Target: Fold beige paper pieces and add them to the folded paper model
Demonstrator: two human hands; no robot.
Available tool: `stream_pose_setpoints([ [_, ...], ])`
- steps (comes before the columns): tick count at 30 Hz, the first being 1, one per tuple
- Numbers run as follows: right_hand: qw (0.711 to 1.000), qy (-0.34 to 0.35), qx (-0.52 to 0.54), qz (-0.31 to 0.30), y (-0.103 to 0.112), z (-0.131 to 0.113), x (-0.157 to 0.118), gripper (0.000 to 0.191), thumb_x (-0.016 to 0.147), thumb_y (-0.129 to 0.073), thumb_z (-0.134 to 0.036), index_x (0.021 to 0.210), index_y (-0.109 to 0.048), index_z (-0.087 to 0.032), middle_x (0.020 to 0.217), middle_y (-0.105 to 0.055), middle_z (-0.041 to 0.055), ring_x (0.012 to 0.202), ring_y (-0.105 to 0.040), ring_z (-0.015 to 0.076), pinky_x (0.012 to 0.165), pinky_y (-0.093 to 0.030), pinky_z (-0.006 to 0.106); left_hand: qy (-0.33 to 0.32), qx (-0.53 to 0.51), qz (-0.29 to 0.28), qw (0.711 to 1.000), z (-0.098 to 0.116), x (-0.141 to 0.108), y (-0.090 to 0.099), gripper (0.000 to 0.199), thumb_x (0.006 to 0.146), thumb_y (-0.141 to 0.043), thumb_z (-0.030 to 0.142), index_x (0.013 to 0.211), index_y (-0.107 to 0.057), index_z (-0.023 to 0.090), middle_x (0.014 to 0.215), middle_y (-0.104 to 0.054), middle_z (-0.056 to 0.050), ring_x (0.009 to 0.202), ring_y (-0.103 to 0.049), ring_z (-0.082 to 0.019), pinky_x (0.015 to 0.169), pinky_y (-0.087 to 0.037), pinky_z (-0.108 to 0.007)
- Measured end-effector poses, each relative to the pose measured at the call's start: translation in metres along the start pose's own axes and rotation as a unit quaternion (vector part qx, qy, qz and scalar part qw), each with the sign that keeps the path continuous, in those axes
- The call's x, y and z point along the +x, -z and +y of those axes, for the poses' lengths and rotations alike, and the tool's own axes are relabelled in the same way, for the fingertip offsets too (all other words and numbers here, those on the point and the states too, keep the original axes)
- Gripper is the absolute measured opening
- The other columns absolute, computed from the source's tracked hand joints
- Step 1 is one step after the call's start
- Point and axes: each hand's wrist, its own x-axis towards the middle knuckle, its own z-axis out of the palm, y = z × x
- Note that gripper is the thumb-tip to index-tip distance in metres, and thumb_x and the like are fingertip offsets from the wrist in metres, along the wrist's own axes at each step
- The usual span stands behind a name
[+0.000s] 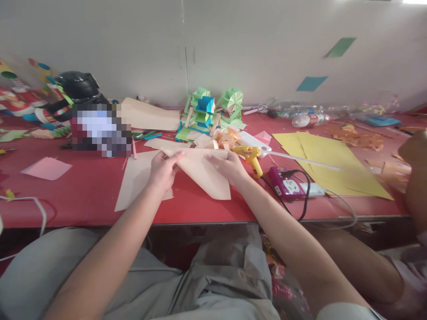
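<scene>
A sheet of beige paper [208,171] is held up just above the red table, its lower part narrowing to a corner at the right. My left hand [164,169] pinches its upper left corner between thumb and fingers. My right hand [228,165] grips the upper right side, thumb on top and fingers hidden underneath. Another beige sheet [133,184] lies flat under my left hand and forearm. Right beside my right hand lies a yellow glue gun [250,158] with a long clear glue stick [300,158] sticking out of its back.
A purple power strip [287,183] with cords sits right of my forearm, near yellow sheets [333,160]. Green and blue folded paper pieces [205,111] stand at the back. Plastic bottles [308,119] lie by the wall. Pink paper [46,169] lies left; another person's arm [416,173] is at right.
</scene>
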Motion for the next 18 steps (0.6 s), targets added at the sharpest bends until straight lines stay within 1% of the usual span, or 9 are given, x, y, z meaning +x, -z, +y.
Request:
stream_pose_setpoints([
  [3,1.000,0.014,-0.004,0.008,0.0000,0.0006,0.0007,0.043,0.061,-0.084,-0.051,0.084,-0.072,-0.017,0.081,-0.073,0.0057,0.072,-0.068,0.0199,0.066,-0.054,0.033,-0.005,-0.002,-0.001,1.000,-0.0007,0.0004,0.0003,0.039,0.056,-0.089,0.016,0.088,-0.066,0.015,0.092,-0.073,-0.005,0.088,-0.070,-0.019,0.082,-0.055,-0.032],
  [6,0.999,0.028,-0.014,0.014,-0.0008,0.0011,0.0006,0.045,0.060,-0.084,-0.052,0.085,-0.071,-0.018,0.079,-0.072,0.0040,0.069,-0.065,0.0176,0.063,-0.052,0.030,-0.010,-0.002,0.000,1.000,-0.0012,0.0009,0.0012,0.040,0.056,-0.089,0.017,0.088,-0.066,0.017,0.094,-0.074,-0.005,0.090,-0.071,-0.020,0.083,-0.055,-0.033],
  [11,0.999,0.027,-0.005,0.019,-0.0040,-0.0004,-0.0007,0.050,0.058,-0.084,-0.050,0.094,-0.071,-0.019,0.086,-0.073,0.0047,0.074,-0.066,0.0181,0.066,-0.053,0.030,-0.017,0.001,0.010,1.000,-0.0028,0.0023,0.0032,0.039,0.056,-0.089,0.017,0.088,-0.067,0.017,0.094,-0.074,-0.006,0.091,-0.071,-0.022,0.083,-0.056,-0.033],
  [18,0.999,0.032,0.003,0.019,-0.0056,0.0010,-0.0002,0.046,0.060,-0.084,-0.049,0.091,-0.070,-0.018,0.082,-0.071,0.0035,0.071,-0.065,0.0163,0.065,-0.051,0.029,-0.021,-0.012,0.031,0.999,-0.0021,0.0022,0.0018,0.036,0.056,-0.090,0.016,0.085,-0.068,0.017,0.093,-0.075,-0.005,0.093,-0.070,-0.021,0.084,-0.056,-0.031],
])
